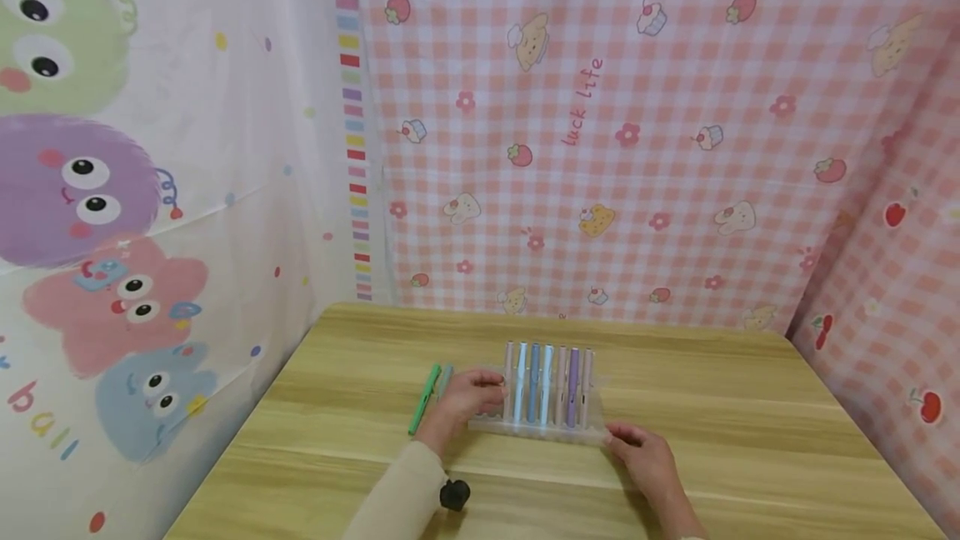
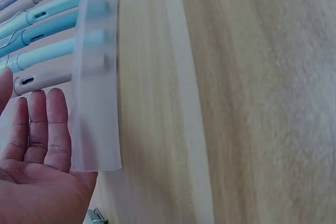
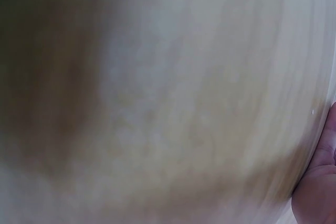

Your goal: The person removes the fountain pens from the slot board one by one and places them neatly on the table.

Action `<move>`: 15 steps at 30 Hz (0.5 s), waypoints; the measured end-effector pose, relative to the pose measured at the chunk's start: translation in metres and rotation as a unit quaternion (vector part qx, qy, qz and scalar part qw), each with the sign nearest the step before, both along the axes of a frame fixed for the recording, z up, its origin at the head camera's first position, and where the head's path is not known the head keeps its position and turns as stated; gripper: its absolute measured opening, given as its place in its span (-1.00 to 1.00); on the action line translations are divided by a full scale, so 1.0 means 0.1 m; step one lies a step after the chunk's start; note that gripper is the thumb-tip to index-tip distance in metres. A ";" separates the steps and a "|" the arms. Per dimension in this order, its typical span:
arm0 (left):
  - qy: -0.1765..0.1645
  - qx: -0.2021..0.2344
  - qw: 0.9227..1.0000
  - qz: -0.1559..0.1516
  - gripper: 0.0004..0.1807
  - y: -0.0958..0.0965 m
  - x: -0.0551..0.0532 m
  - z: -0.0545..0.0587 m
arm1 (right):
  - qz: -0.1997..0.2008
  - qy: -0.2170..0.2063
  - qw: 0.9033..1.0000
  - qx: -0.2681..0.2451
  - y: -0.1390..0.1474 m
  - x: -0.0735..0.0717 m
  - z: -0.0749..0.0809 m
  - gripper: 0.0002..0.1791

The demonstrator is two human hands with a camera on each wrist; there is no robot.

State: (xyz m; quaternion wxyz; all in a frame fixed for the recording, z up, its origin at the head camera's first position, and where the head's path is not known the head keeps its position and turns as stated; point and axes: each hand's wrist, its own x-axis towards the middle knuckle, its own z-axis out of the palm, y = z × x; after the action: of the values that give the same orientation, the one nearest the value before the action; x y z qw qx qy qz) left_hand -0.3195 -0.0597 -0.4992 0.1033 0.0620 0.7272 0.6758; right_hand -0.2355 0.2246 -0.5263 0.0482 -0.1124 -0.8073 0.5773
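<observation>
A clear plastic pen case (image 1: 540,433) lies on the table, with several capped pens side by side in it: greyish-pink, light blue, blue and purple. My left hand (image 1: 472,394) is over the case's left end. In the left wrist view its fingers reach out straight, their tips right at the greyish-pink end pen (image 2: 52,80); the thumb shows at the view's edge. My right hand (image 1: 647,458) pinches the case's front right corner between thumb and fingers. Only part of the right hand (image 3: 317,187) shows in the right wrist view.
Left of the case, a bright green pen (image 1: 425,398) and a grey-green pen (image 1: 446,380), partly hidden by the left hand, lie on the wooden table (image 1: 315,440). A black round object (image 1: 454,495) is at the left sleeve. Patterned curtains (image 1: 600,107) stand behind the table.
</observation>
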 end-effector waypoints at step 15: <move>0.007 -0.010 1.000 0.017 -0.77 0.10 0.06 -0.01 | -0.004 0.000 1.000 0.007 0.01 0.00 -0.02 -0.73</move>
State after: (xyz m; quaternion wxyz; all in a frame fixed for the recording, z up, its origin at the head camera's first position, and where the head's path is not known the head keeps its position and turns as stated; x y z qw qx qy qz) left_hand -0.3131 -0.0498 -0.5002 0.0869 0.0531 0.7356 0.6698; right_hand -0.2359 0.2251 -0.5279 0.0513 -0.1150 -0.8109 0.5715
